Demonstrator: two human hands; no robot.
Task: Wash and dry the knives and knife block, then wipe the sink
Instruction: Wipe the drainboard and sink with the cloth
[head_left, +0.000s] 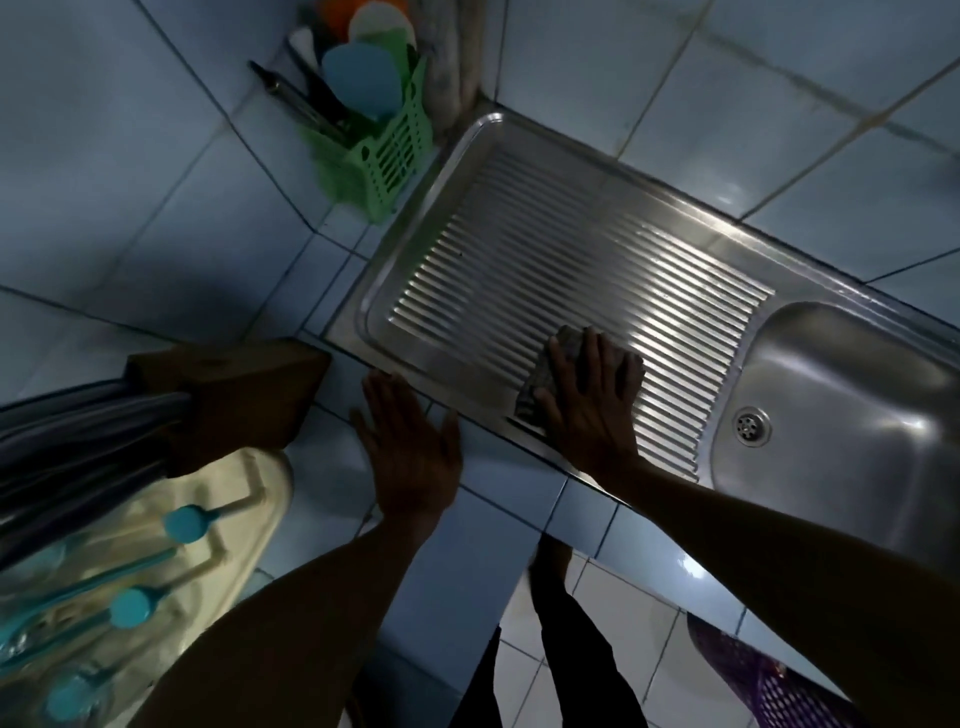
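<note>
My right hand (592, 395) presses flat on a grey cloth (545, 371) lying on the ribbed drainboard (519, 249) of the steel sink, near its front edge. My left hand (410, 447) rests open, fingers spread, on the tiled counter just left of the drainboard. The wooden knife block (244, 395) lies on the counter at left, with dark knife handles (78, 441) sticking out toward the left edge. The sink basin (852, 395) with its drain (751, 426) sits at the right.
A green plastic cutlery caddy (387, 161) with utensils stands at the back by the wall corner. A cream tray (228, 525) with teal-handled utensils sits at front left. A purple basket (753, 675) is on the floor below right. Tiled walls surround the counter.
</note>
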